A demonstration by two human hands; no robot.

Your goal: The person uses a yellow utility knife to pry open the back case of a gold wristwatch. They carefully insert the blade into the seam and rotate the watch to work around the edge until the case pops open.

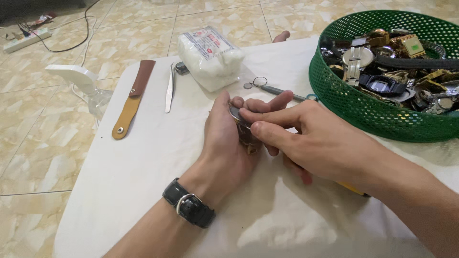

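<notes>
the table (143, 181) is covered with a pale, faintly creased cloth over a floor of glossy marbled tiles. the left hand (224, 138) rests on its edge on the cloth, fingers curled around a wristwatch (241, 125) with a round metal case and a dull gold-toned band hanging below the palm; most of it is hidden by the fingers. a black strap with a shiny metal buckle sits on that wrist. the right hand (311, 138) comes in from the right, thumb and forefinger pinched on the top rim of the watch case, the other fingers folded under. so the watch sits between both hands, gripped by the left and touched at the top by the right.

just beyond the hands lies a slim metal tool (272, 88) with a wire loop at its end. to the left are steel tweezers (169, 88) and a flat leather strap (135, 98), brown at one end and tan at the other, with a stud. a soft white pack of cotton (210, 57) in clear plastic lies behind them.

at the right a round green plastic basket (363, 110) with perforated walls holds a heap of watches (397, 62), metal and black plastic, tangled together.
</notes>
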